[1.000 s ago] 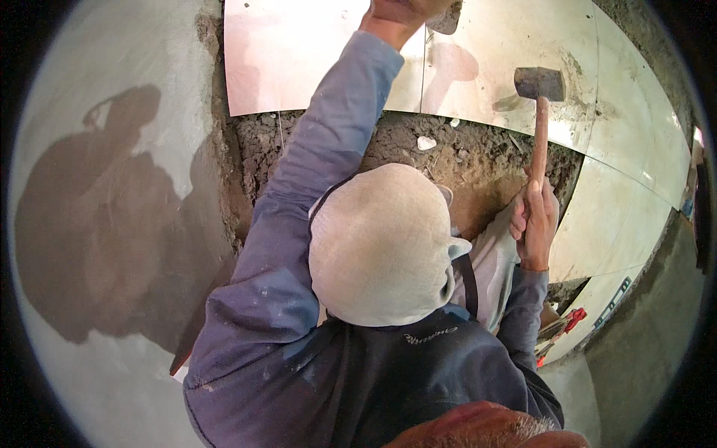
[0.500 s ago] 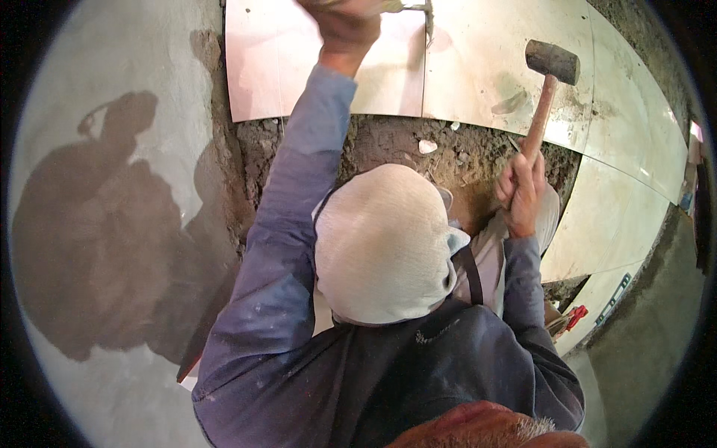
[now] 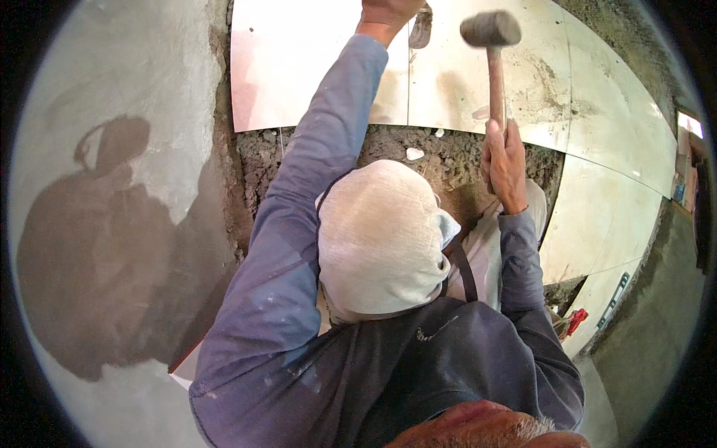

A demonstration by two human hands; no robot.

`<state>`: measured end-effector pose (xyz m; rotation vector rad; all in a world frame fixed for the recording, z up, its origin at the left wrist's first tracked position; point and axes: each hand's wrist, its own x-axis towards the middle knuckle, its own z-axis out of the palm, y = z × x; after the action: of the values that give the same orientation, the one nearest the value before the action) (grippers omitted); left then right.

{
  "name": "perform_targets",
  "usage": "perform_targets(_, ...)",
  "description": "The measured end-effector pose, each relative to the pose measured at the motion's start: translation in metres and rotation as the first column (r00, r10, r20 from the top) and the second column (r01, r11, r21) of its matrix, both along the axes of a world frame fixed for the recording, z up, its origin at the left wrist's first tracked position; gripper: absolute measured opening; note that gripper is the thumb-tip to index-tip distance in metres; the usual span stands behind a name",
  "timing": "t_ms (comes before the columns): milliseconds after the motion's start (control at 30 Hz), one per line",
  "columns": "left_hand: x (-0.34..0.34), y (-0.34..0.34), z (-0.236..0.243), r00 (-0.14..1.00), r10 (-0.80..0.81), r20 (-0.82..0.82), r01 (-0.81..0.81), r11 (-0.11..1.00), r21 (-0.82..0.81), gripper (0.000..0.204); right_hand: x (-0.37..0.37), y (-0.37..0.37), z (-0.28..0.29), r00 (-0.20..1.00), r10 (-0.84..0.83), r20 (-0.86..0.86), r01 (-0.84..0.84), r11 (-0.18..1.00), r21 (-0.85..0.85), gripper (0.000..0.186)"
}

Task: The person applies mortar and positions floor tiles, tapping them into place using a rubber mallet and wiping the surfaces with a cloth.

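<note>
My right hand (image 3: 508,166) is closed around the wooden handle of a mallet (image 3: 496,82). Its dark, blunt head points away from me over the pale tiles (image 3: 508,82); I cannot tell whether it touches them. Cut off by the top edge, my left hand (image 3: 390,10) appears closed, though its fingers are mostly hidden. Beside it shows the flat, dark, leaf-shaped blade of what looks like a trowel (image 3: 420,28). Rough brown mortar or soil (image 3: 396,142) lies exposed between the tile edge and my body. A small white chip (image 3: 414,154) rests on it.
At left, a grey wall-like surface (image 3: 112,75) carries my shadow. More tiles (image 3: 590,216) run down the right side, bearing a spirit level (image 3: 614,300) and a red object (image 3: 576,321). Between my arms bulges pale cloth (image 3: 385,239).
In the picture, the mallet has moved up and left with my right hand and stands more upright. My left hand has shifted right, and the trowel's blade now shows its flat face.
</note>
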<state>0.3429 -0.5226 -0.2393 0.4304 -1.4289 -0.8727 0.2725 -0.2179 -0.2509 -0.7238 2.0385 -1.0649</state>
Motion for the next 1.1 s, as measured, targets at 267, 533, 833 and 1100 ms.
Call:
perform_targets(267, 0.000, 0.018, 0.002, 0.996, -0.090, 0.003, 0.087, 0.976, 0.198, 0.014, -0.022, -0.040, 0.011, 0.913, 0.153, -0.377, -0.179, 0.983, -0.033, 0.042)
perform_targets(533, 0.006, 0.014, -0.002, 0.997, -0.074, -0.012, 0.074, 0.966, 0.249, 0.012, -0.025, -0.042, 0.066, 0.940, -0.106, -0.323, 0.000, 0.950, -0.313, 0.037)
perform_targets(833, 0.015, -0.013, -0.021, 0.998, -0.007, -0.070, 0.022, 0.976, 0.215, 0.011, -0.029, -0.023, 0.009, 0.896, 0.243, -0.373, -0.214, 0.970, 0.119, 0.037)
perform_targets(1100, 0.021, -0.013, -0.015, 0.996, -0.034, -0.084, 0.060, 0.939, 0.338, 0.010, -0.044, -0.004, -0.001, 0.830, -0.190, 0.524, 0.287, 0.952, -0.108, 0.031)
